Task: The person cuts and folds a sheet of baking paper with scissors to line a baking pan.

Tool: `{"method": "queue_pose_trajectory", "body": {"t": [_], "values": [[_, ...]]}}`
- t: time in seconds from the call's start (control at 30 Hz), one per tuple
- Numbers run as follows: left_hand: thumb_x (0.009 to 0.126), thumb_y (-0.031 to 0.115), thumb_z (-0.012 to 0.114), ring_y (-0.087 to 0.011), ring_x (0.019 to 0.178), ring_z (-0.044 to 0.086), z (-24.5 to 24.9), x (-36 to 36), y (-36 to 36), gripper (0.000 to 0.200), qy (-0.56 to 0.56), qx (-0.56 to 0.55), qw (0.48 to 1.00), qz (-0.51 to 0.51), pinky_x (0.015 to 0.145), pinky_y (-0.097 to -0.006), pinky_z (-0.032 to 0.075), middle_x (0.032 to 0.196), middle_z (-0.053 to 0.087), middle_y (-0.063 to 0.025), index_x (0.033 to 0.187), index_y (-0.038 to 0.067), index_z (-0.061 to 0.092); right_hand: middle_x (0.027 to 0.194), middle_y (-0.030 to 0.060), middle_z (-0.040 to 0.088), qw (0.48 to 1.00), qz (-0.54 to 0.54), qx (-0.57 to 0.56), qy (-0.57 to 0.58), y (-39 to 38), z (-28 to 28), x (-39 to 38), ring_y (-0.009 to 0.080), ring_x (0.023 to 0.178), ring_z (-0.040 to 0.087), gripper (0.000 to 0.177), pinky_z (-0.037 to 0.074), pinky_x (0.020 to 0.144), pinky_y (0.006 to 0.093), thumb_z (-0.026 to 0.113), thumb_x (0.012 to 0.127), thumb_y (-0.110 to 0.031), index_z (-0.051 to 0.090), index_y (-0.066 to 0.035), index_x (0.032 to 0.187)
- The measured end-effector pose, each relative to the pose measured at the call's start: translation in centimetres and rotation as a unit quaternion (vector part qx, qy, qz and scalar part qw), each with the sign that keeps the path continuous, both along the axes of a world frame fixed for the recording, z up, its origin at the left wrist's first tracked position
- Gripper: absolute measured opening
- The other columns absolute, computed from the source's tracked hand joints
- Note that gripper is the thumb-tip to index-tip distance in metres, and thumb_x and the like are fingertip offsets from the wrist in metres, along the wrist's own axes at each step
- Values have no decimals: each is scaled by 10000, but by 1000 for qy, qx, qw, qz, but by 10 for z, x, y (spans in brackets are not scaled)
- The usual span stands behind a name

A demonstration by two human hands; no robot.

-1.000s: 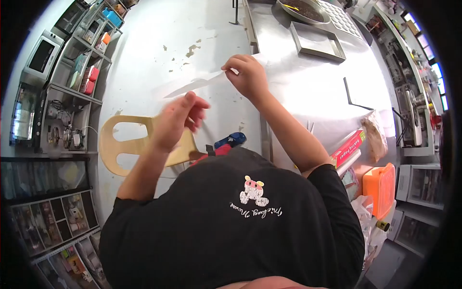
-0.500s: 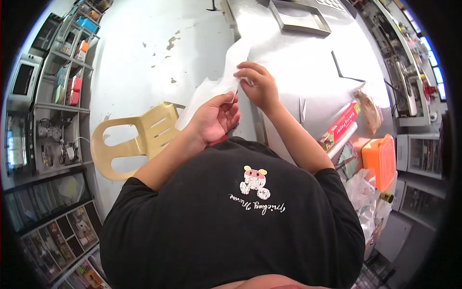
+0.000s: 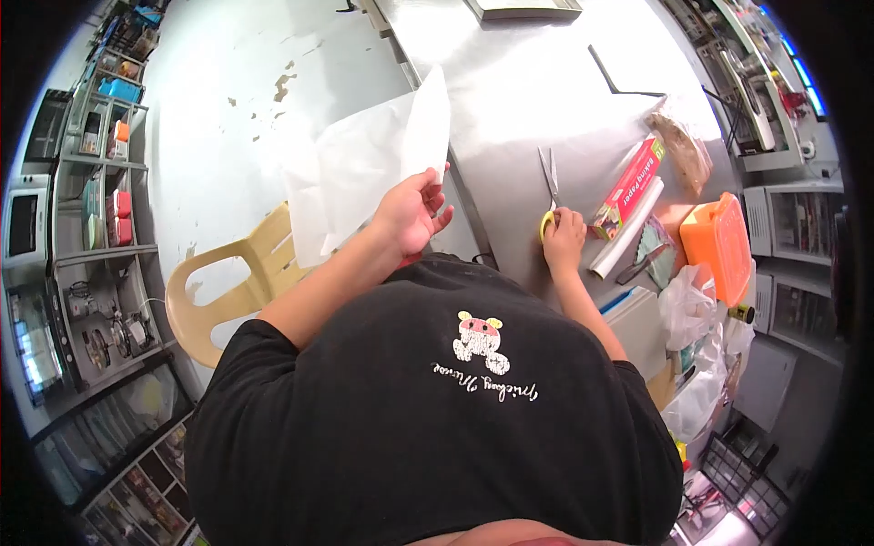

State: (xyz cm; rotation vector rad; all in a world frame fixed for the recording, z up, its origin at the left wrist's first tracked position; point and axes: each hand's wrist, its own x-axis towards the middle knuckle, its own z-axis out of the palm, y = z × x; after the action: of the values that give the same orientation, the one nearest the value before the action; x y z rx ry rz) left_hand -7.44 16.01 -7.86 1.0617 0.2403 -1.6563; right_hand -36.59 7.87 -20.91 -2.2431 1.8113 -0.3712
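Observation:
A sheet of thin white paper (image 3: pixel 360 159) hangs from my left hand (image 3: pixel 412 214), pinched at its edge with the top curling upward. On the metal table (image 3: pixel 505 109), my right hand (image 3: pixel 564 240) has its fingers on the yellow handle of the scissors (image 3: pixel 549 180). The scissors lie with their closed blades pointing away from me. Right of that hand are the red baking paper box (image 3: pixel 628 188) and a white paper roll (image 3: pixel 626 227).
A tan plastic chair (image 3: pixel 264 250) stands at the left. An orange container (image 3: pixel 717 250), plastic bags (image 3: pixel 689 305), a brown packaged item (image 3: pixel 683 150) and a bent black rod (image 3: pixel 610 77) are on the right. A metal frame (image 3: pixel 528 11) lies at the far edge.
My right hand has left the paper and moved down right to the scissors' handle. The paper has spread out leftward from my left hand. The view has shifted, showing more of the table's near right side.

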Motion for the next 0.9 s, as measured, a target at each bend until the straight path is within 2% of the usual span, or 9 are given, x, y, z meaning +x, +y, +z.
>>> {"method": "queue_pose_trajectory", "body": {"t": [0.13, 0.2, 0.33, 0.57, 0.67, 0.77, 0.8, 0.87, 0.9], "values": [[884, 184, 594, -114, 797, 462, -11, -8, -8, 67, 7, 13, 999, 52, 713, -316, 471, 876, 508, 29, 920, 129, 582, 1036, 141, 509, 994, -48, -100, 19, -2, 9, -10, 330, 1006, 475, 381, 388, 905, 434, 656, 720, -167, 489, -36, 1036], [872, 171, 616, -113, 799, 465, -13, -10, -10, 64, 3, 29, 997, 65, 706, -310, 468, 876, 509, 33, 912, 134, 582, 1010, 145, 543, 991, -103, -2, 82, -3, 30, -8, 334, 986, 507, 409, 412, 889, 430, 697, 709, -188, 503, -26, 1031], [856, 166, 639, -113, 794, 479, -21, -11, -15, 101, 3, 60, 996, 68, 696, -306, 461, 871, 536, 37, 942, 144, 590, 984, 188, 577, 986, -99, 64, 122, -18, 16, -22, 352, 954, 569, 437, 478, 815, 419, 728, 712, -292, 530, -8, 978], [845, 154, 644, -124, 755, 514, -21, -8, -20, 95, 6, 28, 997, 70, 690, -304, 464, 833, 566, 31, 925, 130, 601, 939, 182, 620, 977, -109, 90, 158, -19, 26, -22, 346, 914, 610, 330, 495, 795, 413, 700, 731, -243, 583, -10, 932], [834, 178, 658, -115, 784, 470, -24, -3, -23, 111, 7, 19, 997, 76, 702, -303, 455, 839, 553, 55, 926, 148, 603, 932, 181, 638, 983, -100, 110, 105, -21, 39, -17, 331, 891, 624, 269, 490, 787, 413, 666, 743, -205, 614, -23, 934], [827, 182, 660, -119, 795, 459, -30, 5, -25, 105, 28, 31, 995, 87, 713, -309, 450, 826, 549, 57, 911, 149, 605, 941, 182, 644, 989, -26, 135, -53, -16, 50, -3, 326, 888, 622, 267, 482, 776, 398, 630, 751, -158, 608, -7, 970], [827, 182, 660, -119, 795, 459, -31, 6, -26, 105, 28, 31, 995, 88, 713, -309, 450, 826, 549, 57, 911, 149, 605, 941, 182, 644, 989, -25, 135, -54, -12, 52, 4, 326, 888, 622, 267, 482, 776, 398, 630, 751, -158, 608, -7, 970], [823, 198, 671, -122, 818, 445, -21, 5, -29, 99, 26, 45, 995, 86, 731, -313, 435, 818, 543, 58, 891, 163, 608, 908, 171, 626, 950, 47, 236, -198, -1, 69, 27, 289, 856, 617, 345, 477, 769, 363, 686, 688, -127, 566, -1, 985], [823, 198, 671, -122, 818, 445, -17, 5, -31, 99, 25, 44, 995, 86, 731, -313, 435, 818, 543, 58, 891, 163, 608, 895, 159, 603, 937, 75, 270, -208, 8, 95, 44, 263, 842, 600, 404, 473, 762, 349, 712, 648, -111, 537, -7, 997]]}}
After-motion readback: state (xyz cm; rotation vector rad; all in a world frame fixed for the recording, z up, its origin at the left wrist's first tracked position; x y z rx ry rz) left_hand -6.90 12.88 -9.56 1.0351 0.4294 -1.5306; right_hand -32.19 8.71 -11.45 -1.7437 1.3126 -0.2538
